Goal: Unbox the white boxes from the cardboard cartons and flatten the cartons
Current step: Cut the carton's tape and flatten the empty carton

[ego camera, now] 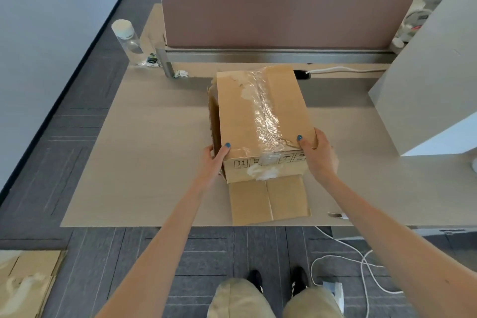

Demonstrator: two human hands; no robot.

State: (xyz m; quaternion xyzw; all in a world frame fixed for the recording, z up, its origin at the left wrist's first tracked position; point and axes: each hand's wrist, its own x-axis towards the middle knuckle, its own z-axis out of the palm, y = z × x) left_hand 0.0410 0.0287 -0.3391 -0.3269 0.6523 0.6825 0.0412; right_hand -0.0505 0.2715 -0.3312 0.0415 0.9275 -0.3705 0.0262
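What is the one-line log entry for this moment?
left hand: holds carton | right hand: holds carton | carton: on desk, taped face up, near flaps open

A brown cardboard carton (260, 116) lies on the tabletop (144, 162) at its middle, long side running away from the person. Crinkled clear tape runs down its top face beside torn white patches, and handling symbols are printed on its near end. Two open flaps lie flat on the tabletop at the near end. The left hand (215, 160) and right hand (318, 155) grip its near corners, thumbs on top. A tall white box (426, 72) stands to the right. Flattened cartons (25, 284) lie on the floor.
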